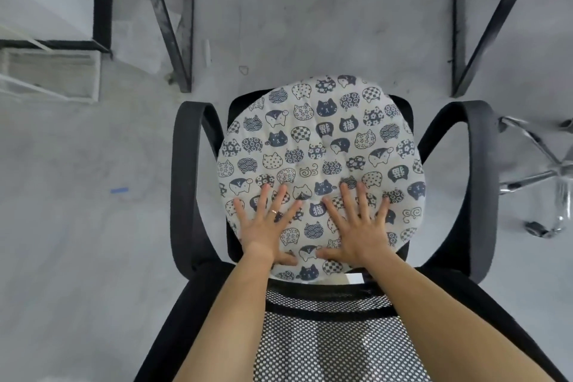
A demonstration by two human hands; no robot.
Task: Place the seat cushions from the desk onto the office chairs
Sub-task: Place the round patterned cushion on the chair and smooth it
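Observation:
A round white seat cushion [319, 146] printed with dark blue cat faces lies flat on the seat of a black office chair [186, 170]. The chair has looped armrests and a mesh backrest, seen from above and behind. My left hand [266, 226] and my right hand [356, 226] both press flat on the near part of the cushion, fingers spread and straight. A ring shows on my left hand. The cushion covers nearly the whole seat; only its black corners show.
Black metal desk legs [173, 25] stand on the grey floor beyond the chair, with another pair at the right [459, 40]. The chrome wheeled base of a second chair [545, 177] sits at the right edge. A white shelf frame [62, 71] is at the left.

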